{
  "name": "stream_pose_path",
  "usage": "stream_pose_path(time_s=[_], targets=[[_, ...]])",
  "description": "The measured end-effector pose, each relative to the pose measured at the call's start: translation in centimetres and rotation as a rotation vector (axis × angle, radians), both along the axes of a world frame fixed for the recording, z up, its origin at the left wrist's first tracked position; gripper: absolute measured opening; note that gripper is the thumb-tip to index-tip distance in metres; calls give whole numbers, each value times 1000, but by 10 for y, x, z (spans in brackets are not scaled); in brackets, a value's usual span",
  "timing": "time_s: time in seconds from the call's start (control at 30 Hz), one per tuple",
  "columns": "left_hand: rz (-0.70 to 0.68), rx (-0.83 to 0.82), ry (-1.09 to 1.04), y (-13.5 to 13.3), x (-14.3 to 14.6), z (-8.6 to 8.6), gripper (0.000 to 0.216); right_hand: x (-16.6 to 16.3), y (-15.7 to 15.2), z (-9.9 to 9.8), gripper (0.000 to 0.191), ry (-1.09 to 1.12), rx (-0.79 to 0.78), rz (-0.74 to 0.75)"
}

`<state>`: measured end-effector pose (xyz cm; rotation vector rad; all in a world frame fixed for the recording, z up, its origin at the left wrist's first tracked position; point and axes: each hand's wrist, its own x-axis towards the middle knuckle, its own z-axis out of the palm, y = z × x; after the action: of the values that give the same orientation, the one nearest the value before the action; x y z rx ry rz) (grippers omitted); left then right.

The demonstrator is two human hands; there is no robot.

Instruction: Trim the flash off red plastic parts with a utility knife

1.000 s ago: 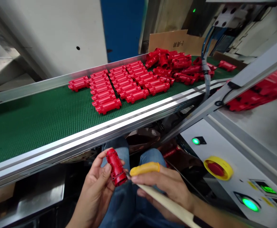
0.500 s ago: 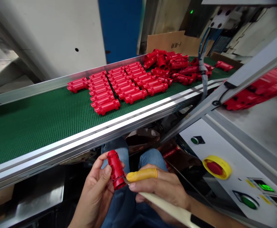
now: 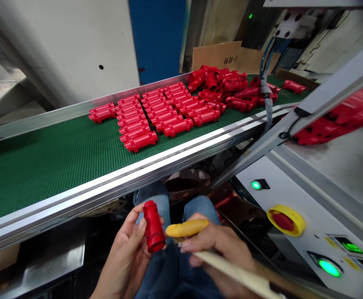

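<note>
My left hand (image 3: 133, 241) is closed round a red plastic tube-shaped part (image 3: 154, 226), held upright above my lap with fingers and thumb on its sides. To the right, my right hand (image 3: 220, 253) grips a trimming knife (image 3: 231, 270) by its long cream handle. A yellow finger cot (image 3: 186, 228) covers the index finger, whose tip lies close beside the red part. The knife's blade is mostly hidden and blurred under that finger, so contact with the part cannot be made out.
Ahead runs a green conveyor belt (image 3: 59, 166) with a metal edge rail (image 3: 106, 182). Red parts (image 3: 140, 141) lie on it in rows, with a loose heap (image 3: 227, 83) behind at right. A control panel (image 3: 281, 187) with an emergency stop button (image 3: 285, 220) stands close on my right.
My right hand has drawn slightly right, away from the red part. The part has turned a little in my left hand. Two green panel buttons now glow.
</note>
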<state>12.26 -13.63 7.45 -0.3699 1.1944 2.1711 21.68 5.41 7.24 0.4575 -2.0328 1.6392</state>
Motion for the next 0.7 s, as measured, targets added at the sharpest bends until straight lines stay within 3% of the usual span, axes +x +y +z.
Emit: stream_pose_path(time_s=[0.1, 0.3, 0.7], targets=[[-9, 16, 15, -1, -1, 2, 57, 5, 2, 7, 12, -197, -254, -13], [-29, -17, 23, -2, 1, 0, 59, -1, 3, 12, 17, -76, 73, -6], [-53, -45, 46, -3, 2, 1, 62, -3, -1, 9, 13, -14, 99, 4]])
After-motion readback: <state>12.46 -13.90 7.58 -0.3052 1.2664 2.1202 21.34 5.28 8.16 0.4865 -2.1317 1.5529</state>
